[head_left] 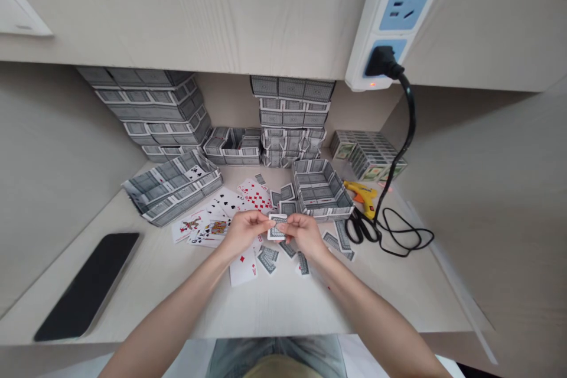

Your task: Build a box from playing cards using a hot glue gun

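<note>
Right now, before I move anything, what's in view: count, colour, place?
card piece: one, grey and white, held in both hands
playing cards: several, white, face up, centre-left
scraps: several, grey-backed, around the hands
trays: three, grey, left, right and back
stacks: two, grey, back left and centre
boxes: many, grey-green, back right
glue gun: one, yellow, right
scissors: one, black-handled, right
cable: one, black, right
power strip: one, white-blue, upper right
phone-like slab: one, black, left
desk: one, pale, beneath
left hand: one, bare, centre
right hand: one, bare, centre
</note>
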Motion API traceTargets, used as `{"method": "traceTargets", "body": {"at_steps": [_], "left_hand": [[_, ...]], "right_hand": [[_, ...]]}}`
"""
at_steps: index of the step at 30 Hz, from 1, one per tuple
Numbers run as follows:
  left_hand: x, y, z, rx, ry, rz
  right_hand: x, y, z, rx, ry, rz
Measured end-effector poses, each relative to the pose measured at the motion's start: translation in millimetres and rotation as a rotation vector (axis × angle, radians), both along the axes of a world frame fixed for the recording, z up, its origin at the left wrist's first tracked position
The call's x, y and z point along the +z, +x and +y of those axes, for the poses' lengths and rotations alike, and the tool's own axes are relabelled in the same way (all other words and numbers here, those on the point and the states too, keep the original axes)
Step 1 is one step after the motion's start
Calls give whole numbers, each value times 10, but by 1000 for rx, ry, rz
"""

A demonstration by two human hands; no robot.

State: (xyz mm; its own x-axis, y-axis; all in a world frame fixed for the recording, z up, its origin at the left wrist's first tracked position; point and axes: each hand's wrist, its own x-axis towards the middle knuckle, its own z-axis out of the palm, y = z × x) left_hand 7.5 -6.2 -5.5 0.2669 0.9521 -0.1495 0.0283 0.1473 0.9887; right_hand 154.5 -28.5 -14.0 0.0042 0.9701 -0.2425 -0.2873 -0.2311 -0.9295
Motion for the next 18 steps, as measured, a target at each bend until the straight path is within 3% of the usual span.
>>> {"method": "traceTargets", "body": {"at_steps": [4, 10, 18], "left_hand": [[-18, -12, 10, -6, 15, -5], [-19, -42, 48, 83, 98, 50], [-42, -58, 54, 1, 71, 22]], "right_hand": [[-37, -17, -4, 28, 30, 5], [-58, -60, -14, 171, -20, 4], [-72, -51, -14, 113, 9, -52]]}}
